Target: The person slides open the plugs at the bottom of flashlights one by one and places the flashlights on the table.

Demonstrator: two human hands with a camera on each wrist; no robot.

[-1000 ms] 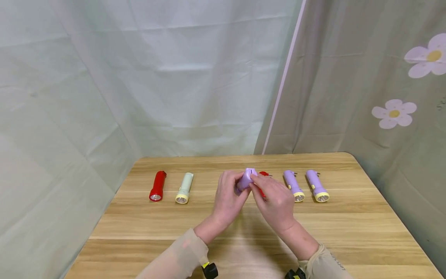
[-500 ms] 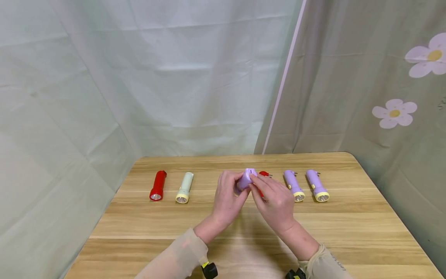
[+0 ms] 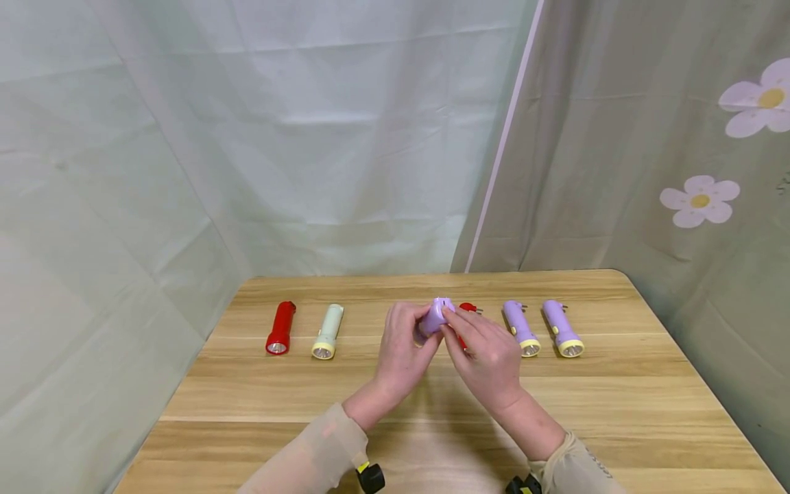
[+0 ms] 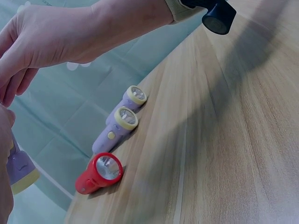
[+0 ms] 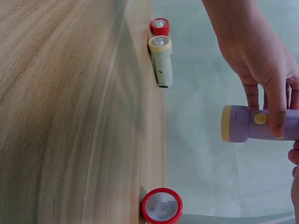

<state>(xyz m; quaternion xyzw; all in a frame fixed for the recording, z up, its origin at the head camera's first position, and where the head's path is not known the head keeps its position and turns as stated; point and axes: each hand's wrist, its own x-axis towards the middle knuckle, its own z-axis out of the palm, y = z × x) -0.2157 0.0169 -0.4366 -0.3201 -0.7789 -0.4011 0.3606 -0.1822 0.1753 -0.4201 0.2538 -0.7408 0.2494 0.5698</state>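
Observation:
A purple flashlight (image 3: 435, 318) with a yellow head ring is held up off the table, tail end upward. My left hand (image 3: 401, 353) grips its body; in the right wrist view the thumb lies beside the yellow switch (image 5: 260, 119). At the tail, the thumb and fingers of my right hand (image 3: 490, 360) pinch the end near a dark slot. The flashlight's head points down, as the left wrist view shows with its yellow ring (image 4: 25, 182). Behind my right hand lies a red flashlight (image 3: 467, 307), partly hidden; its lens shows in the left wrist view.
On the wooden table (image 3: 296, 418), a red flashlight (image 3: 281, 328) and a pale green flashlight (image 3: 328, 332) lie at the left. Two purple flashlights, one nearer (image 3: 521, 329) and one farther right (image 3: 562, 329), lie with metal prongs out. Curtains (image 3: 370, 137) enclose the table.

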